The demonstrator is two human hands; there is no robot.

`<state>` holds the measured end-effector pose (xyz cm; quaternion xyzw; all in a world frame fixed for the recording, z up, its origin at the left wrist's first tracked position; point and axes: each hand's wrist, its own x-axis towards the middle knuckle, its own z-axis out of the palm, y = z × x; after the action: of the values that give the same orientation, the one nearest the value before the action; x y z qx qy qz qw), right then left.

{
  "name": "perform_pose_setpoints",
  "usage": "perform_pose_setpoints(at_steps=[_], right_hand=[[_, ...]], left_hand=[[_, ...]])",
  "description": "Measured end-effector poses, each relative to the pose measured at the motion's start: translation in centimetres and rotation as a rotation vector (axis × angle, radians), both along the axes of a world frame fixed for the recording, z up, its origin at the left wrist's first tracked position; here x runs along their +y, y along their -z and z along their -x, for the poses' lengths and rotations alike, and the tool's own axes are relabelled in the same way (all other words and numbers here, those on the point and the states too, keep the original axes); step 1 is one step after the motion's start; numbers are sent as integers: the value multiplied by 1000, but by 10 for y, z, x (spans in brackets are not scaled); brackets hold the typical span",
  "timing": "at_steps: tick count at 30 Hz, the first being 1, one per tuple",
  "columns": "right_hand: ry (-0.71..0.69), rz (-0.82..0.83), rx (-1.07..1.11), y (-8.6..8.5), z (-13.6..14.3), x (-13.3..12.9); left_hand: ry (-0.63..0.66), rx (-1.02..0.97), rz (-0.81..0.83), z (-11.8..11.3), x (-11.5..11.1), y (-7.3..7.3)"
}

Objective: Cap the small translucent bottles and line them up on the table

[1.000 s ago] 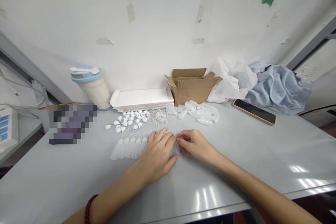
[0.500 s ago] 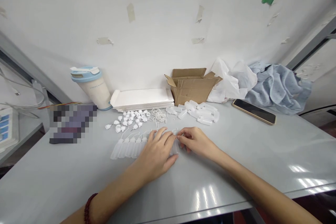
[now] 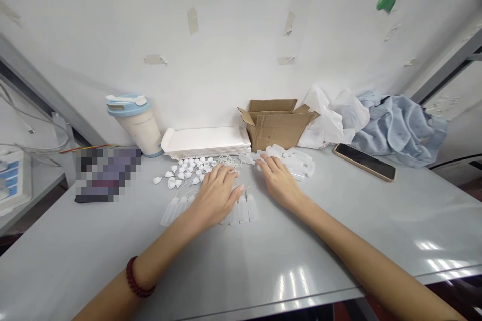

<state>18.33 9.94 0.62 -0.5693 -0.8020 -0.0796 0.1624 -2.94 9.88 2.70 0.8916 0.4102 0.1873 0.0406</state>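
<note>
My left hand [image 3: 214, 193] reaches over a row of slim translucent tubes [image 3: 243, 209] with thin strings at their tops. Its fingers are apart, with the tips at a small heap of white strings [image 3: 228, 160], which they partly cover. Left of the fingertips lie many small white caps [image 3: 179, 173], some with a short dark tip. Over on the right, my right hand [image 3: 280, 180] stretches its fingers to the near left edge of a pile of loose translucent tubes [image 3: 303, 161]. Nothing shows clearly in either hand. The middle of the row is hidden under my left hand.
Behind the caps lies a stack of white flat boxes [image 3: 207, 141], beside an open cardboard box [image 3: 278, 128]. A tumbler [image 3: 141, 128] stands at the left. A white plastic bag [image 3: 327, 118], a blue cloth [image 3: 399, 128] and a phone [image 3: 365, 162] are at the right.
My hands have separated from the right end of the row. The left moved up and left to the strings, the right up to the loose tubes. The row's right end is now uncovered.
</note>
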Motion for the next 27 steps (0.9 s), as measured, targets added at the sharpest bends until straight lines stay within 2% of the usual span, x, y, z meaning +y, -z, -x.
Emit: perform_pose_setpoints(at_steps=[4, 12, 21, 27], right_hand=[[-23, -8, -103, 4, 2, 4], [-22, 2, -70, 7, -3, 3], [179, 145, 10, -14, -2, -7], [246, 191, 50, -15, -4, -8]], left_hand=[[-15, 52, 9, -4, 3, -2], [-33, 53, 27, -1, 7, -1], [-79, -138, 46, 8, 14, -11], [-146, -261, 59, 15, 15, -21]])
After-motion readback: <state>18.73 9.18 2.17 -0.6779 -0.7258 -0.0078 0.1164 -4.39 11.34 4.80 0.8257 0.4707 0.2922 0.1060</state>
